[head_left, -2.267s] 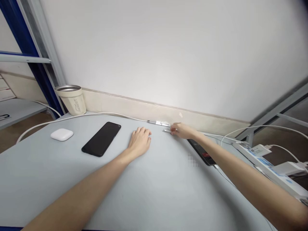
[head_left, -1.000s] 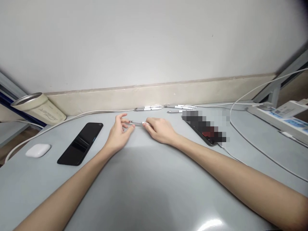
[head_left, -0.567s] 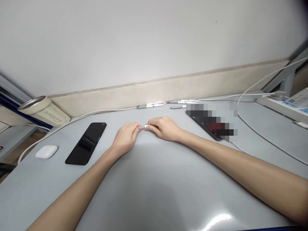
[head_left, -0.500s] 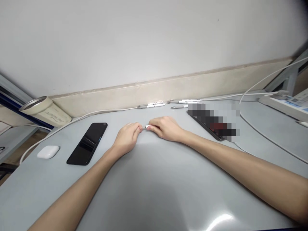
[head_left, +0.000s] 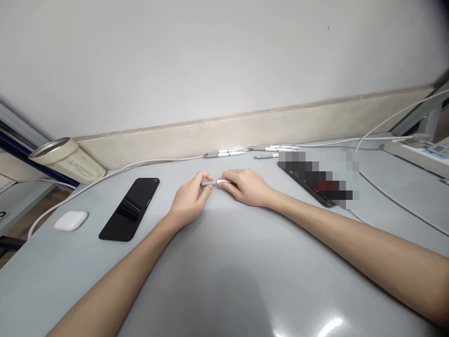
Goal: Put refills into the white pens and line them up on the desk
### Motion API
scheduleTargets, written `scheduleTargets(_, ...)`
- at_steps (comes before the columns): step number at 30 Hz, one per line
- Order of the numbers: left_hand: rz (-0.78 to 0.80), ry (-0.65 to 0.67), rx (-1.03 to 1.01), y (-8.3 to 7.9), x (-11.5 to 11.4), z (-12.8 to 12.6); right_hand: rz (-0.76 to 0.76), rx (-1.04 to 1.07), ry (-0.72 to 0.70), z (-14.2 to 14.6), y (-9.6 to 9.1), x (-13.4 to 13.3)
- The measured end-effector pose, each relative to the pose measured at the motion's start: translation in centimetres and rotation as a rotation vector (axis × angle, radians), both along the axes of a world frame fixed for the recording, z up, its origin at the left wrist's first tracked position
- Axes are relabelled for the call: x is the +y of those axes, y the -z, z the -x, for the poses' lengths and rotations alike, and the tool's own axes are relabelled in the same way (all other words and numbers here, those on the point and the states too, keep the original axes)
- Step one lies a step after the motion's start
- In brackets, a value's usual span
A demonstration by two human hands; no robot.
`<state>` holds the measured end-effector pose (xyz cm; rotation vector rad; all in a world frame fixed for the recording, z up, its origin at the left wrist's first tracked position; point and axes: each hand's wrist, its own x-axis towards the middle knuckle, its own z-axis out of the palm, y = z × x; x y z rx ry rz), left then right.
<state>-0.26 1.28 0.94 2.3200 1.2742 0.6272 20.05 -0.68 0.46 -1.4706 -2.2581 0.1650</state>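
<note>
A slim white-and-grey pen (head_left: 214,183) lies crosswise between my hands, in front of the middle of the desk. My left hand (head_left: 191,199) pinches its grey end with the thumb and fingers. My right hand (head_left: 247,187) grips its white part, and the fingers hide the tip on that side. Farther back, several similar pens (head_left: 224,153) lie along the wall, beyond both hands. To the left of my left hand lies a black smartphone (head_left: 129,209), not touched by it.
A white earbud case (head_left: 71,221) and a cream metal tumbler (head_left: 66,164) stand at the left. A dark device (head_left: 308,187), partly pixelated, lies at the right. White cables run along the grey desk (head_left: 224,262) to a power strip (head_left: 421,152). A beige skirting (head_left: 245,131) backs the desk.
My right hand has come from the pens by the wall to the desk's middle. Both hands now meet on one pen, and my left fingers have shifted onto its grey end. The view has turned.
</note>
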Motion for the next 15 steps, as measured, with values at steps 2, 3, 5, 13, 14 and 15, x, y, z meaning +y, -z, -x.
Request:
scheduleTargets(2, -0.018, 0.019, 0.001, 0.08, 0.11, -0.03, -0.009, -0.011, -0.009, 0.03, -0.07, -0.08)
scheduleTargets(3, -0.024, 0.027, 0.004, 0.11, 0.15, -0.06, -0.013, -0.012, -0.016, 0.04, -0.11, -0.12)
scheduleTargets(5, -0.027, 0.029, 0.012, 0.12, 0.18, -0.10, -0.017, -0.007, -0.026, 0.06, -0.16, -0.18)
scheduleTargets(13, -0.054, 0.019, 0.004, -0.04, 0.00, -0.01, -0.046, 0.044, -0.058, 0.13, -0.19, -0.20)
scheduleTargets(14, -0.058, 0.023, -0.005, -0.03, 0.01, -0.01, -0.050, 0.049, -0.064, 0.13, -0.19, -0.21)
scheduleTargets(15, -0.057, 0.018, -0.012, -0.01, 0.01, -0.02, -0.052, 0.053, -0.066, 0.12, -0.18, -0.21)
